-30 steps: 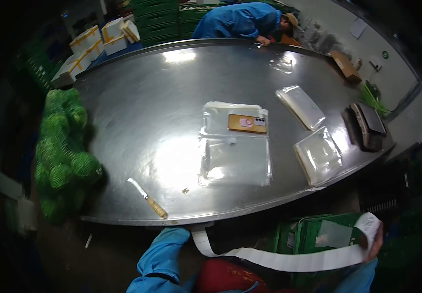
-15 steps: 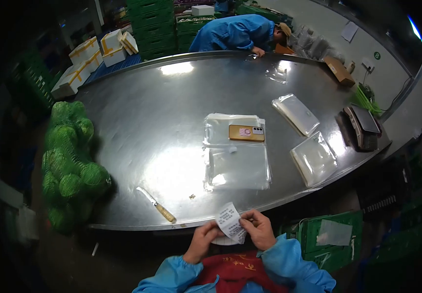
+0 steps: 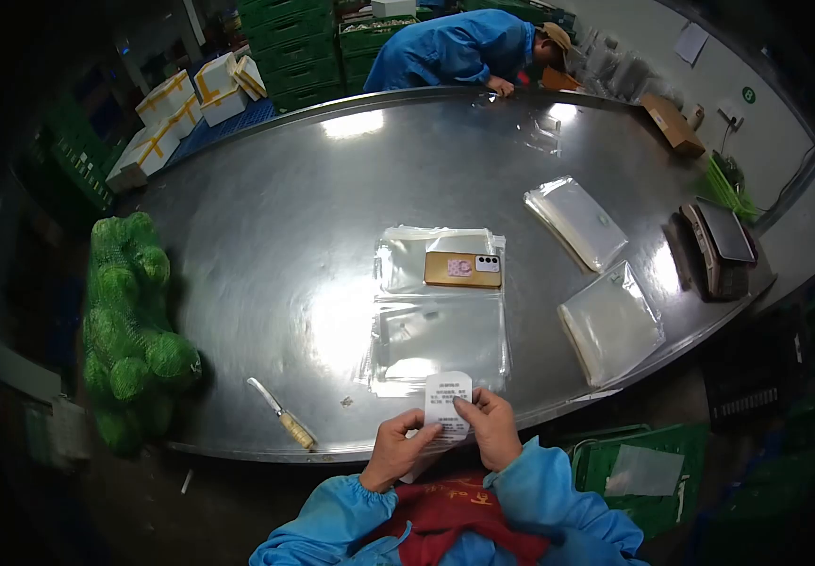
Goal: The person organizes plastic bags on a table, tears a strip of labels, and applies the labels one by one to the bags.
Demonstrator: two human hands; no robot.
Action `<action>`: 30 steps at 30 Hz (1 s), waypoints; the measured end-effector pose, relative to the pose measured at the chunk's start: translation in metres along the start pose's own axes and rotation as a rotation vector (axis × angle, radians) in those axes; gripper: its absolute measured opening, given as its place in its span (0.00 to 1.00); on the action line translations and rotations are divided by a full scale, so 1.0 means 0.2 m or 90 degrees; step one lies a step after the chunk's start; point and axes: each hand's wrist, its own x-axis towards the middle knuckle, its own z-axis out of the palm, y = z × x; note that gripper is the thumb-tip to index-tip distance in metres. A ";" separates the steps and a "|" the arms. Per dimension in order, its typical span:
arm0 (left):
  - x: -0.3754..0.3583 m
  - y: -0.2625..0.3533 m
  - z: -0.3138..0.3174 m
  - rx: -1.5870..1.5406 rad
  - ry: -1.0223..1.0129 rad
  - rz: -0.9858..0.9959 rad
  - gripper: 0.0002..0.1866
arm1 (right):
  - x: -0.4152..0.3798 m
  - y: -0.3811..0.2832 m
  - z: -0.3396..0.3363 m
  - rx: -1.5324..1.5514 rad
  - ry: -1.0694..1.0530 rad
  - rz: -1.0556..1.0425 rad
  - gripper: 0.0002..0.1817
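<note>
Both my hands hold a white printed label upright at the near edge of the steel table. My left hand pinches its lower left side, my right hand its right side. Just beyond the label lies a stack of clear plastic bags. A gold phone rests on more bags behind it. A knife with a wooden handle lies to the left of my hands.
A green net sack of vegetables sits at the table's left edge. Two more bag stacks and a scale lie to the right. A person in blue bends over the far edge. Green crates stand below.
A second ago my arms were spread with a long label strip stretched between them. Now both hands are together, holding a single label up over the table edge.
</note>
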 end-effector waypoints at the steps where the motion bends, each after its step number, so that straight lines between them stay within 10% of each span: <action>1: 0.03 0.01 0.03 0.004 0.004 -0.005 0.10 | 0.02 -0.02 -0.02 -0.168 0.025 -0.025 0.11; 2: 0.06 0.04 0.05 -0.034 0.043 -0.030 0.09 | 0.04 -0.04 -0.03 -0.396 0.130 -0.299 0.16; 3: 0.10 0.05 0.07 -0.074 0.086 -0.054 0.08 | 0.06 -0.10 -0.05 -0.394 0.118 -0.296 0.16; 5: 0.14 0.05 0.07 -0.045 0.105 -0.062 0.08 | 0.11 -0.24 -0.07 -0.659 -0.074 -0.615 0.19; 7: 0.18 0.02 0.05 0.209 0.046 0.003 0.09 | 0.22 -0.15 -0.11 -0.666 -0.151 -0.609 0.18; 12: 0.20 0.06 0.06 0.086 0.004 -0.042 0.09 | 0.31 -0.08 -0.15 -0.416 -0.255 -0.194 0.11; 19: 0.28 -0.10 -0.06 0.009 -0.030 -0.086 0.12 | 0.36 -0.01 -0.10 -0.486 -0.240 -0.279 0.09; 21: 0.27 -0.07 -0.10 0.009 -0.052 -0.105 0.13 | 0.38 0.02 -0.08 -0.214 -0.216 0.070 0.11; 24: 0.26 -0.04 -0.17 0.005 -0.085 -0.136 0.14 | 0.40 0.10 -0.07 -0.095 -0.169 0.169 0.12; 30: 0.21 0.03 -0.27 0.109 -0.002 -0.031 0.23 | 0.44 0.07 -0.02 -0.282 0.026 -0.021 0.10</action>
